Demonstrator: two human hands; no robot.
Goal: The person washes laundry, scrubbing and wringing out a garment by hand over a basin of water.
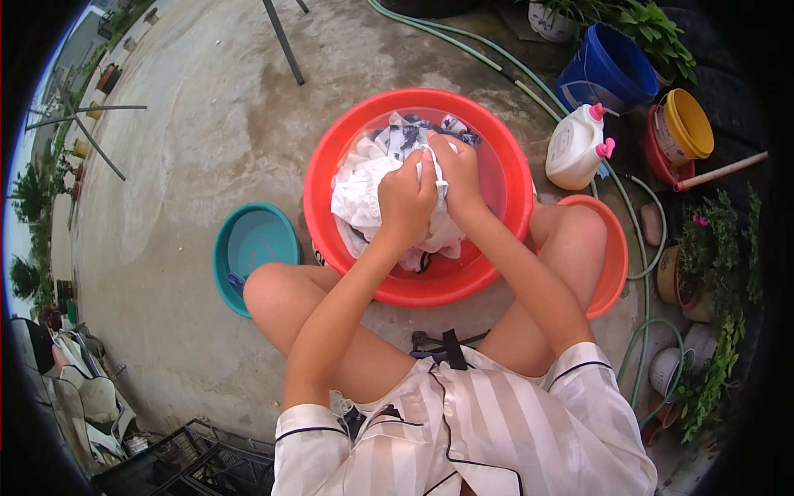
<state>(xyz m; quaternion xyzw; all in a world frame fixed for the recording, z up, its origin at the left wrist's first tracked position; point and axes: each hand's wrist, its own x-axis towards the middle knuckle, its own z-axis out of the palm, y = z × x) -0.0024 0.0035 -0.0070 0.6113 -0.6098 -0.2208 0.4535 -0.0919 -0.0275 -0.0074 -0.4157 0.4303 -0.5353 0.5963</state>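
Observation:
Both my hands are over a large red plastic basin [322, 248] of water, close together. My left hand [406, 201] is closed around a white garment [363, 189], which bunches up on its left side. Right beside it, my right hand [458, 173] grips the same white cloth, its knuckles turned upward. A fold with a narrow edge shows between the two fists. Behind my hands, a white fabric with dark blue print [403, 133] lies heaped in the basin. Pale wet cloth and a thin black loop [424, 263] show at the near side.
A teal basin [263, 232] stands left of my knee, an orange basin [611, 260] at my right. Two white detergent jugs [574, 149] with pink caps, a blue bucket [577, 77], a yellow bucket [685, 124], a green hose [645, 297] and potted plants line the right side.

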